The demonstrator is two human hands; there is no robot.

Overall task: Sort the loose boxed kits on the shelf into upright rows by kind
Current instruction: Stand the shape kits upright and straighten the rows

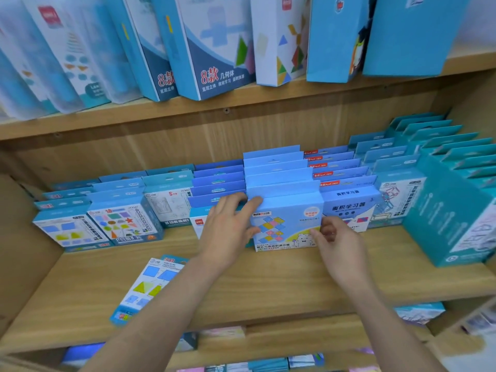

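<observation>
On the middle shelf (268, 277) of a wooden unit: two hands square up the front box (287, 224) of an upright row of blue kits.
L hand (228, 226) grips the box's top-left corner, fingers over the edge, thumb on the face. R hand (338, 237) pinches its lower-right edge. Box stands upright, touching matching boxes behind, w/ other rows close on both sides. Step in hand, prob.: seating this kit flush in its row. One loose kit (146, 287) lies flat near the shelf's front-left, partly under the L forearm. Next move likely calls for letting go, lifting that flat kit, and finding its matching row, perhaps far left.
</observation>
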